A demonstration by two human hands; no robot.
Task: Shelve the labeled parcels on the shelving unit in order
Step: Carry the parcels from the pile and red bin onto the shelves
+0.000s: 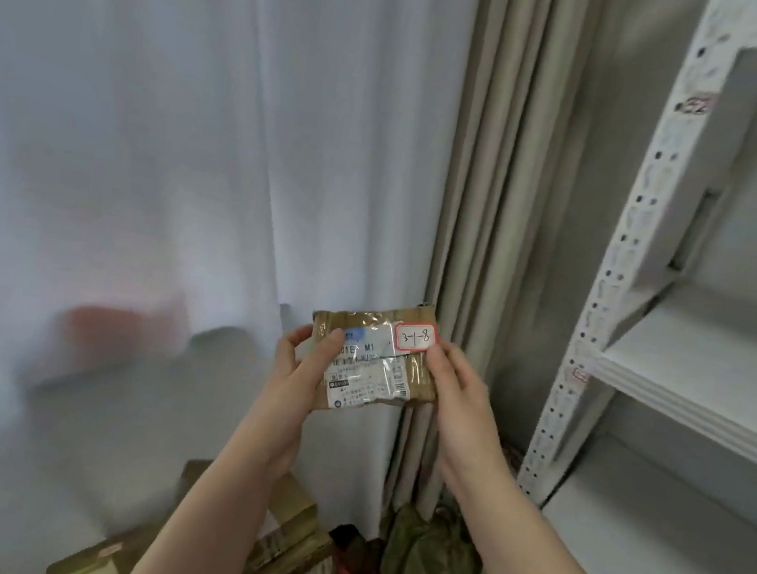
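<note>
Up in front of the person, a small brown parcel [394,378] is held in the air by both hands, well clear of any shelf and left of the shelving unit [619,255]. The left hand [297,383] pinches the parcel's left edge, thumb on the front face and the other fingers curled round behind. The right hand [458,398] pinches the right edge the same way, thumb on the front just below a red-bordered sticker [415,337] at the top right corner, handwritten "3-1-8"; its other fingers are hidden behind the parcel. A white printed label [367,374] covers most of the front under shiny tape. The unit is white, with a perforated upright, and its nearest shelf [695,401] sits at about the height of the parcel. A white curtain [196,109] hangs behind, with a beige drape [501,157] beside it. Below the arms lie more brown boxes [291,546] and a green bag [431,568].
</note>
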